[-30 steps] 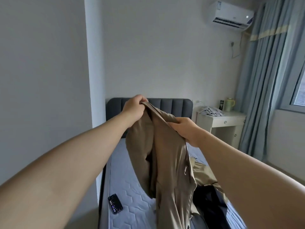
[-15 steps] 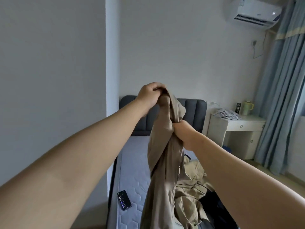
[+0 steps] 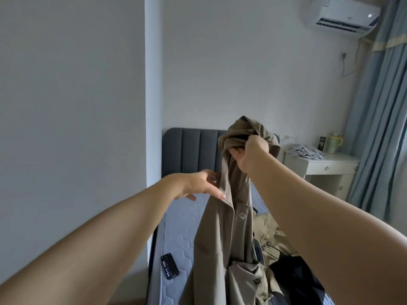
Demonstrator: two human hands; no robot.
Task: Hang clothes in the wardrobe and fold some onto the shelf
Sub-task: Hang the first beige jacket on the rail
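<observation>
right hand [image 3: 251, 155] clenches bunched jacket [image 3: 220, 238] top | left hand [image 3: 202, 184] loose, fingers touching its edge | advice: pinch that edge, spread fabric flat

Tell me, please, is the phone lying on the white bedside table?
No, the phone lies on the blue mattress, near its left edge.

Dim soft daylight from right; wide-angle edge distortion.
</observation>
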